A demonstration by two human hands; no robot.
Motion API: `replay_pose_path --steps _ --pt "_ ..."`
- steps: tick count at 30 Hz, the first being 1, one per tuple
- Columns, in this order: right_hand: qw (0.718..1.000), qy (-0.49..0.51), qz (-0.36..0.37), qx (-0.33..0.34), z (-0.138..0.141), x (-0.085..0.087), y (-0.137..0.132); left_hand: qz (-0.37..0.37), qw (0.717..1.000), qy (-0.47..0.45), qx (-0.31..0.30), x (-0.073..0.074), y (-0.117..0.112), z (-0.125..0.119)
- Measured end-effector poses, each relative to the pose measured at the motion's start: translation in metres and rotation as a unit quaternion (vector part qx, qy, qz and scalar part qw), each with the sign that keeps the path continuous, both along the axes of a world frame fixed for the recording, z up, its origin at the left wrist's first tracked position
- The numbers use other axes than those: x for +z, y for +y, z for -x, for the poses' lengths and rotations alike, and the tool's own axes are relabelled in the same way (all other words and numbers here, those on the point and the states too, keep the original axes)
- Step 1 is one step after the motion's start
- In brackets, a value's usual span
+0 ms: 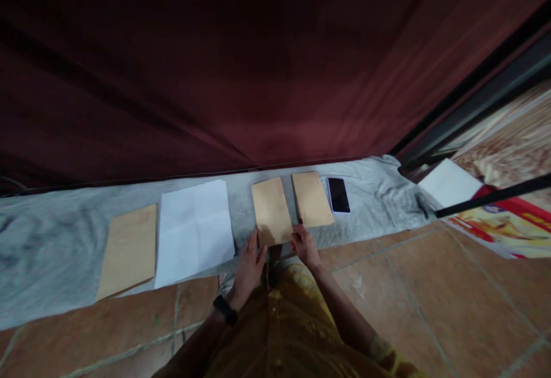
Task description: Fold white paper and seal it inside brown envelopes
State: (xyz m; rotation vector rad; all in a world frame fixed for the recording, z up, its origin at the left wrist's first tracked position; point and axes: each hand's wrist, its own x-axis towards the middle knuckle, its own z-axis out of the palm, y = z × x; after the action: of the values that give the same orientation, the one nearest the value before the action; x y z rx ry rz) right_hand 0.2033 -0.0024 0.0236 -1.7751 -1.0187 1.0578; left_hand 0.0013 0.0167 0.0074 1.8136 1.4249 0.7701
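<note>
On a grey cloth point(51, 246) spread over the floor lies a brown envelope point(271, 210), and both my hands rest at its near edge. My left hand point(250, 262) touches its lower left corner with fingers stretched flat. At the lower right corner my right hand point(303, 244) lies with fingers curled at the edge; what they grip, if anything, I cannot make out. A second brown envelope point(311, 199) sits just to the right, then a black phone point(338, 195). To the left lie a white unfolded sheet point(194, 230) and a larger brown envelope point(129, 250).
A dark red curtain point(241, 62) hangs behind the cloth. Terracotta floor tiles point(430, 286) run along the near side. At the right are a white sheet point(448, 182), a colourful printed bag point(503, 223) and a black bar point(495, 195). I wear a black wristband point(224, 309).
</note>
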Motion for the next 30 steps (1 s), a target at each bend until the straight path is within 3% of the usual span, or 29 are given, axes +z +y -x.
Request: replay_pose_path --steps 4,8,12,19,30 --pt "0.996 0.069 -0.033 -0.044 -0.014 0.004 0.001 0.132 0.977 -0.144 0.080 0.014 0.023 -0.020" --pt "0.991 0.089 -0.060 -0.077 -0.038 0.011 0.001 0.242 0.936 -0.244 0.071 0.036 0.042 -0.053" --pt "0.987 0.072 -0.076 -0.119 -0.069 0.019 0.000 0.252 0.939 -0.232 0.032 0.047 0.055 -0.094" --pt "0.985 -0.057 -0.049 -0.157 -0.113 0.021 0.000 0.226 0.957 -0.181 0.011 0.039 0.065 -0.143" --pt "0.974 -0.175 0.003 -0.141 -0.132 0.010 -0.005 0.181 0.977 -0.106 0.032 0.019 0.069 -0.166"
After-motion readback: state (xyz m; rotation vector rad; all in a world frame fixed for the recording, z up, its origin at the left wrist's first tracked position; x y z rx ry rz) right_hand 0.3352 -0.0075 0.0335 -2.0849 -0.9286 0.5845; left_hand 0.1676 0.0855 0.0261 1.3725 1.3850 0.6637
